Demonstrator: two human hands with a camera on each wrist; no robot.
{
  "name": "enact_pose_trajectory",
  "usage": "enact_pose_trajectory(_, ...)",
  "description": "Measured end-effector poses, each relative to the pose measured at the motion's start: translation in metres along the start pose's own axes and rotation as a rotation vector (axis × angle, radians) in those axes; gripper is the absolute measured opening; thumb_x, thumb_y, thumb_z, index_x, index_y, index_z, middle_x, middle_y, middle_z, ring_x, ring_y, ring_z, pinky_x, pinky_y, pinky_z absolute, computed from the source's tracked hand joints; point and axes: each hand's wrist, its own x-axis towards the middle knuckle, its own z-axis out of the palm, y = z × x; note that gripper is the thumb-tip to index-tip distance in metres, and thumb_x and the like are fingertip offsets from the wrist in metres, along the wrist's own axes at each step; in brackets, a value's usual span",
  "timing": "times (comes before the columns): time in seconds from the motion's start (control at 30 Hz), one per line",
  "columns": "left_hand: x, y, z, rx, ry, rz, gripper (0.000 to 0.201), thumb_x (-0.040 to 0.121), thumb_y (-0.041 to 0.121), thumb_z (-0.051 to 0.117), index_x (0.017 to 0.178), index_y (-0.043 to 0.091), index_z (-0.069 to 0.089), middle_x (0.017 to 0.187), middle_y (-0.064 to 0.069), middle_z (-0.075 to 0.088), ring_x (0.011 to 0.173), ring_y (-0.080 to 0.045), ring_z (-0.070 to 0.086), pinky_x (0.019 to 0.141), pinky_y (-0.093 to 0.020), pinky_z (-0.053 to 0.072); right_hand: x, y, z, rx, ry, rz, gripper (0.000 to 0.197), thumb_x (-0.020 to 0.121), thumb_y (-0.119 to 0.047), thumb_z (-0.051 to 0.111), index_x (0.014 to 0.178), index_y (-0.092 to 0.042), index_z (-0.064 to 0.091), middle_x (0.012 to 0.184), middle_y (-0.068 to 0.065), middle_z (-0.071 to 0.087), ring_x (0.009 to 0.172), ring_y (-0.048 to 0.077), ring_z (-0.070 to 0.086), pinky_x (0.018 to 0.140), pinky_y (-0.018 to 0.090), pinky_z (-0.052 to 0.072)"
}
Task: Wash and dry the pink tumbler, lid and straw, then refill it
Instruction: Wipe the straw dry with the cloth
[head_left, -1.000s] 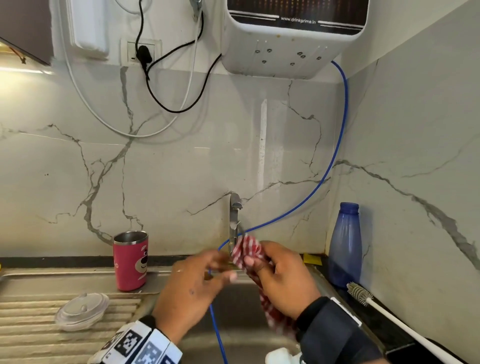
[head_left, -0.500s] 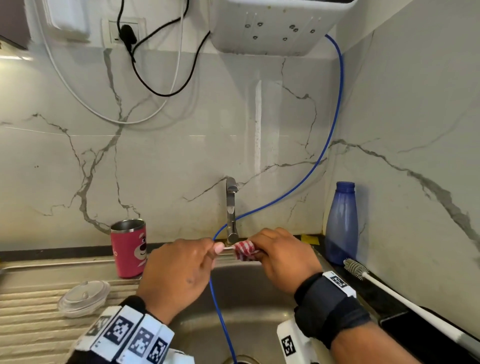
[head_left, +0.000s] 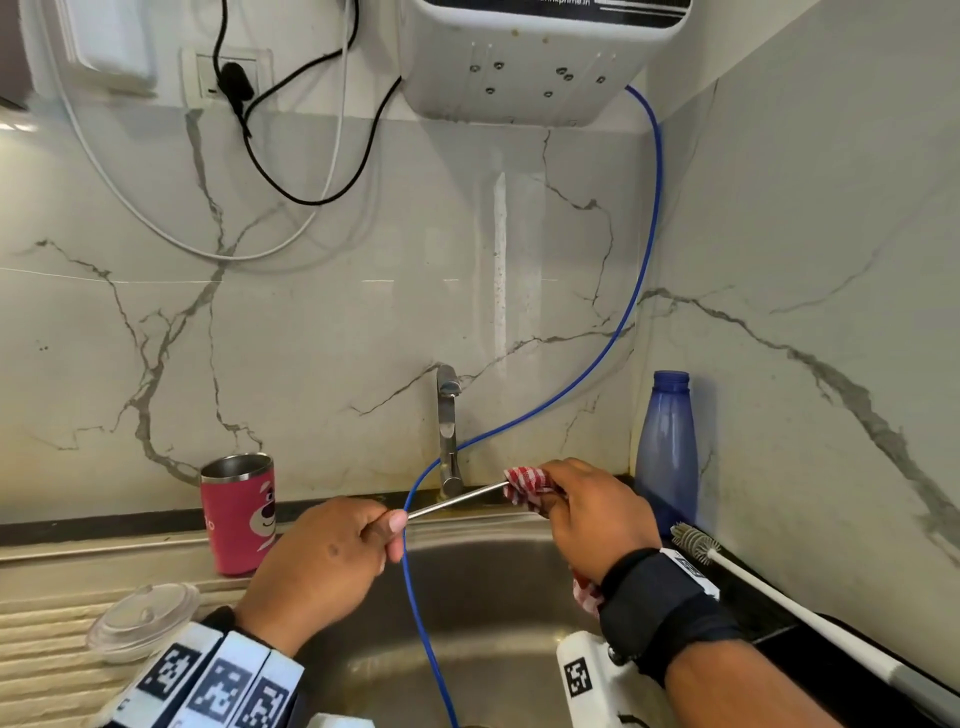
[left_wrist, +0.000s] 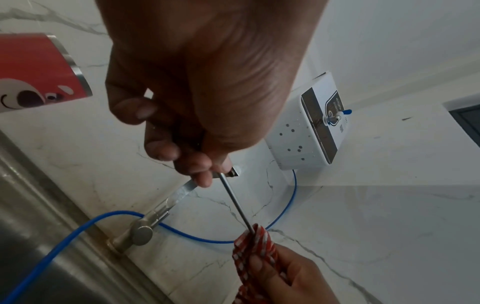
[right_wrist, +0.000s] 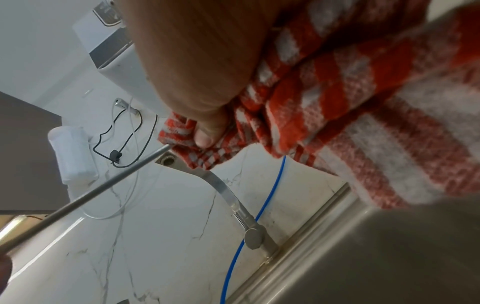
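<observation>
Over the sink, my left hand (head_left: 363, 540) pinches one end of the thin metal straw (head_left: 457, 500). The straw's far end runs into the red checked cloth (head_left: 527, 484), which my right hand (head_left: 587, 506) grips around it. The left wrist view shows the straw (left_wrist: 237, 204) leaving my left hand (left_wrist: 205, 170) and entering the cloth (left_wrist: 253, 248). In the right wrist view the cloth (right_wrist: 337, 98) fills the frame beside the straw (right_wrist: 103, 185). The pink tumbler (head_left: 239, 512) stands upright and uncapped on the sink's rear ledge at left. Its clear lid (head_left: 143, 621) lies on the ribbed drainboard.
A steel tap (head_left: 448, 431) rises behind the hands, and a blue hose (head_left: 644, 270) loops from the wall-mounted water purifier (head_left: 524, 57) into the sink basin (head_left: 493, 623). At right stand a blue bottle (head_left: 667, 447) and a white bottle brush (head_left: 737, 577) on the dark counter.
My hands have drawn apart. The cloth slid right along the straw, baring a long stretch of metal between them. The head view has tilted down slightly.
</observation>
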Motion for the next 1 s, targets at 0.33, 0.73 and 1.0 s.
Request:
enact_pose_trajectory(0.33, 0.001, -0.034, 0.000, -0.191, -0.278, -0.205, 0.037, 0.103, 0.028, 0.055, 0.075, 0.016, 0.074, 0.058, 0.005, 0.063, 0.054, -0.008, 0.058, 0.061, -0.020, 0.045, 0.006, 0.022, 0.005, 0.268, 0.051, 0.140, 0.017, 0.098, -0.027, 0.053, 0.111, -0.026, 0.064, 0.106, -0.005, 0.068, 0.098, 0.019, 0.064, 0.088, 0.035, 0.052)
enact_pose_trajectory(0.73, -0.010, 0.012, 0.031, -0.545, -0.250, -0.256, 0.044, 0.106, 0.031, 0.047, 0.073, 0.011, 0.069, 0.051, 0.001, 0.045, 0.047, -0.016, 0.044, 0.050, -0.025, 0.040, -0.004, -0.039, 0.002, 1.827, -0.268, 0.670, 0.050, 0.100, -0.044, 0.051, 0.118, 0.001, 0.066, 0.116, 0.026, 0.069, 0.112, 0.042, 0.065, 0.092, 0.055, 0.052)
enact_pose_trajectory(1.0, -0.015, 0.033, 0.032, -0.533, -0.432, -0.215, 0.050, 0.105, 0.041, 0.046, 0.061, 0.022, 0.062, 0.053, 0.000, 0.053, 0.047, -0.014, 0.048, 0.053, -0.023, 0.041, -0.013, -0.066, 0.006, 1.575, -0.155, 0.495, 0.031, 0.091, -0.025, 0.065, 0.107, 0.001, 0.071, 0.100, 0.019, 0.075, 0.089, 0.032, 0.072, 0.080, 0.040, 0.060)
